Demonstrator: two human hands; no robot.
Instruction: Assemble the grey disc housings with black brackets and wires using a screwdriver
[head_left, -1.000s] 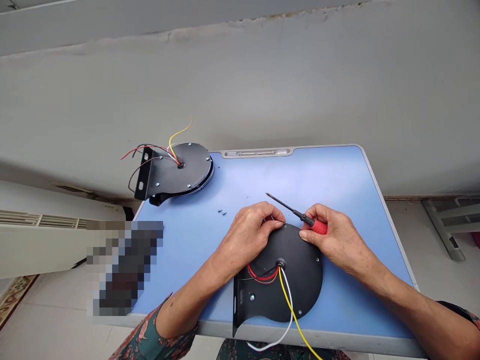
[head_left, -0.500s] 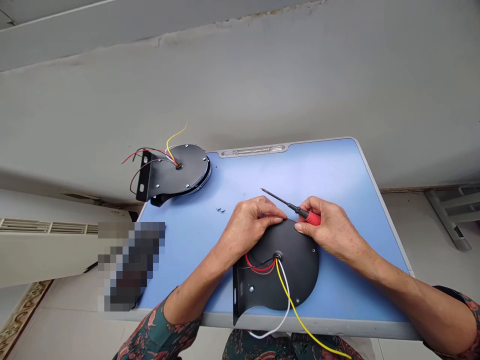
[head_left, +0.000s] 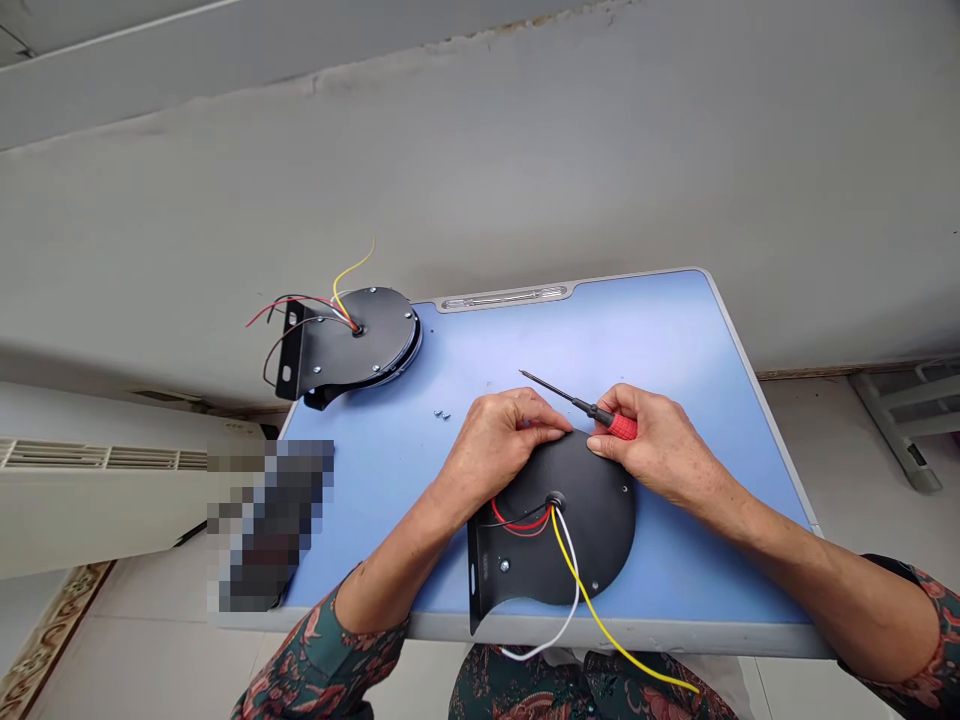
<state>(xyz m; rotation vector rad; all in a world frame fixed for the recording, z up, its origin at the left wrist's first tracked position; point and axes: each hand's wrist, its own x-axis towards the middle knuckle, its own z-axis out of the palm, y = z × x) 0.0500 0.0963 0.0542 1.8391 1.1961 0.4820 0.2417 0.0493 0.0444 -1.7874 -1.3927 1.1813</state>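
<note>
- Readable lettering, brands, numbers: none.
- Black round plate (head_left: 600, 530), near its bent edge: faint marking (head_left: 484, 566), too blurred to read.
- White vented appliance (head_left: 97, 515), upper corner: small mark (head_left: 241, 428), illegible.
- Dark slab (head_left: 274, 535): surface pixelated.

black round plate (head_left: 600, 535) with slotted left flange (head_left: 474, 585), multicoloured wires (head_left: 577, 578) from its centre; near side. slim red-handled screwdriver (head_left: 598, 414), black shank (head_left: 551, 389), aslant by plate's far rim, tip pointing far left.
</note>
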